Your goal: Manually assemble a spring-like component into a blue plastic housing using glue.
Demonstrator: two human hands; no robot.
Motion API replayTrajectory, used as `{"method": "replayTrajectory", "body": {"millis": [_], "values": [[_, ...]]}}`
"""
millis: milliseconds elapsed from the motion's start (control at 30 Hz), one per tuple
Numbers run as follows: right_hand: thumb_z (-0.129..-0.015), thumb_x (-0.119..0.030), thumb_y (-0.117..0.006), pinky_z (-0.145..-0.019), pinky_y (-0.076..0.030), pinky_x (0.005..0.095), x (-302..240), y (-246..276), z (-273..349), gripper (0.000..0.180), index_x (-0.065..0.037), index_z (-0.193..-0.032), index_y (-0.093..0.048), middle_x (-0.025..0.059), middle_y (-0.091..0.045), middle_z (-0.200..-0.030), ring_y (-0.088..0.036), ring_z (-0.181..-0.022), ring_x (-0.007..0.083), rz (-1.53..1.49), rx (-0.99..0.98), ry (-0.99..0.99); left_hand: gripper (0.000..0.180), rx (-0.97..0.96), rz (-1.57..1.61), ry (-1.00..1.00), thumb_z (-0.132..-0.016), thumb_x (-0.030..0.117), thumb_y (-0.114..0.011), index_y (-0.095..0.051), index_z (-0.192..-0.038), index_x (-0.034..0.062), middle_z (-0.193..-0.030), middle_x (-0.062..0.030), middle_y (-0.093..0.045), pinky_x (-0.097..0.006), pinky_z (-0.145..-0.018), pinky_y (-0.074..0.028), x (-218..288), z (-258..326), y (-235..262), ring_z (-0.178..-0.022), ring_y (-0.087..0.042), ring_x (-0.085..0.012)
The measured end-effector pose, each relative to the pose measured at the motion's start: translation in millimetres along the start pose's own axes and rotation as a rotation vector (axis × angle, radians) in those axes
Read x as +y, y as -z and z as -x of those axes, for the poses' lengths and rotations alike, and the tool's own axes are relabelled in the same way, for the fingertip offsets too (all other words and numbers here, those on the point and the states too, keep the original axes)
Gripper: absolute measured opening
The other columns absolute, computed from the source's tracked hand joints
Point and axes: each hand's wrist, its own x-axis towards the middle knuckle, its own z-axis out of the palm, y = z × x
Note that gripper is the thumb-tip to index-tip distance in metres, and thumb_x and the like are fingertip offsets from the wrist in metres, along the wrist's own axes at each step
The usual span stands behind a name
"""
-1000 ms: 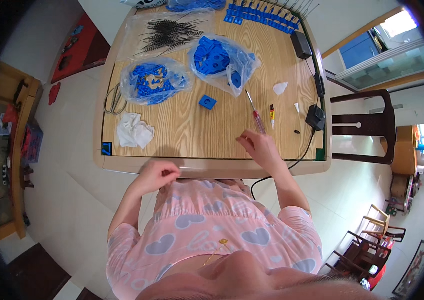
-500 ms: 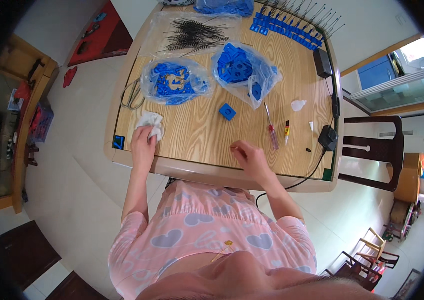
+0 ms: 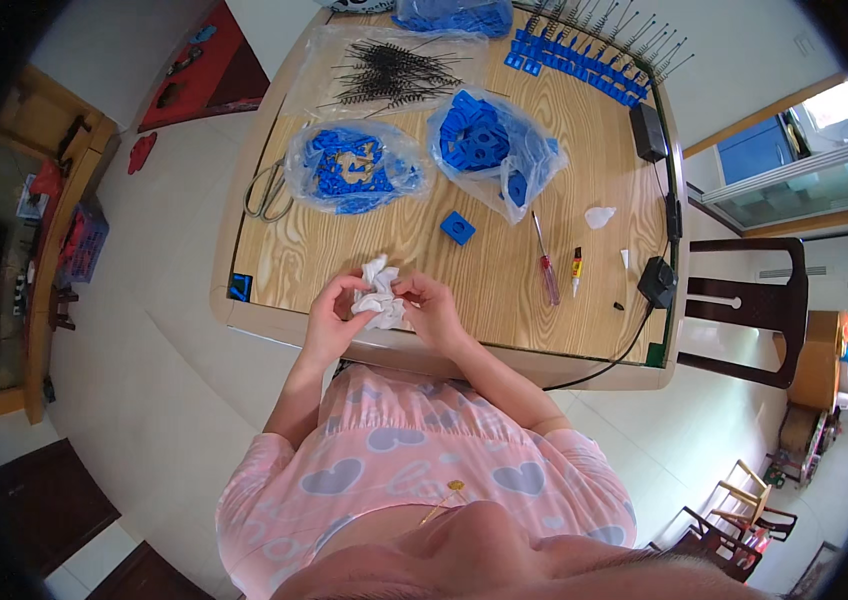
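Both grips, our left hand [image 3: 330,314] and right hand [image 3: 431,311], now pinch tissue [image 3: 375,302] moved nearer the blue block [image 3: 457,228]. Neither is free.

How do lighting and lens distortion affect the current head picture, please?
Head view: the table rim bows and the picture's corners go black; head view: the upper-right window is washed out; head view: folds show in the crumpled white tissue between the hands.

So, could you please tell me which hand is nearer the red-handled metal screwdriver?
Right: the right hand is apart from the screwdriver, to its left; the left hand is farther left, holding the crumpled white tissue.
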Motion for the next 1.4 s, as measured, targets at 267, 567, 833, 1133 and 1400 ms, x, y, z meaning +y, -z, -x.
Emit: {"method": "replayTrajectory", "body": {"millis": [267, 567, 833, 1133, 1400], "values": [[-0.086, -0.004, -0.063, -0.078, -0.048, 0.025, -38.6, -12.1, -13.3, 0.025, -0.003, -0.11, -0.059, 0.0048, -0.059, -0.099, -0.059, -0.09, 0.0133, -0.056, 0.151, -0.016, 0.044, 0.135, -0.522, -0.051, -0.07, -0.013, -0.062, -0.053, -0.109, 0.0044, -0.106, -0.0113, -0.062, -0.033, -0.088, -0.048, 10.5, -4.3, 14.1, -0.103, -0.061, -0.0236], [-0.086, -0.006, -0.066, -0.063, -0.046, 0.0229, -15.7, 3.5, -31.0, 0.014, -0.001, -0.092, -0.054, 0.0057, -0.061, -0.088, -0.058, -0.072, 0.0095, 0.228, 0.124, 0.108, 0.043, 0.064, -0.562, -0.275, -0.066, -0.015, -0.062, -0.058, -0.104, 0.0054, -0.129, -0.0142, -0.049, -0.036, -0.093, -0.047, 18.4, -4.7, 9.4, -0.114, -0.055, -0.0304], [-0.082, -0.008, -0.068, -0.06, -0.046, 0.0284, -35.4, 4.4, -46.2, 0.015, -0.001, -0.083, -0.054, 0.007, -0.057, -0.074, -0.054, -0.068, 0.0112, 0.241, 0.092, -0.023, 0.037, -0.192, -0.75, -0.205, -0.065, -0.015, -0.056, -0.065, -0.095, 0.0041, -0.11, -0.0091, -0.062, -0.032, -0.076, -0.051, 6.7, 6.4, 32.0, -0.105, -0.059, -0.0264], [-0.079, -0.016, -0.063, -0.069, -0.048, 0.0459, -26.9, -29.0, -95.0, 0.017, -0.001, -0.082, -0.058, 0.0172, -0.06, -0.083, -0.06, -0.079, 0.0375, 0.768, -0.239, 0.208, 0.027, 0.002, -0.55, 0.12, -0.074, 0.0, -0.07, -0.064, -0.1, 0.0049, -0.107, -0.0089, -0.062, -0.028, -0.065, -0.05, 7.4, 9.1, 27.3, -0.088, -0.063, -0.0212], [-0.08, -0.016, -0.064, -0.075, -0.048, 0.0459, -33.1, -29.6, -99.0, 0.023, -0.005, -0.099, -0.057, 0.0173, -0.06, -0.09, -0.059, -0.087, 0.0374, 0.746, -0.125, 0.146, 0.027, 0.215, -0.738, -0.256, -0.074, 0.003, -0.073, -0.063, -0.1, 0.0027, -0.092, -0.0076, -0.062, -0.026, -0.059, -0.045, -19.3, 2.3, 28.7, -0.076, -0.059, -0.0167]]}}
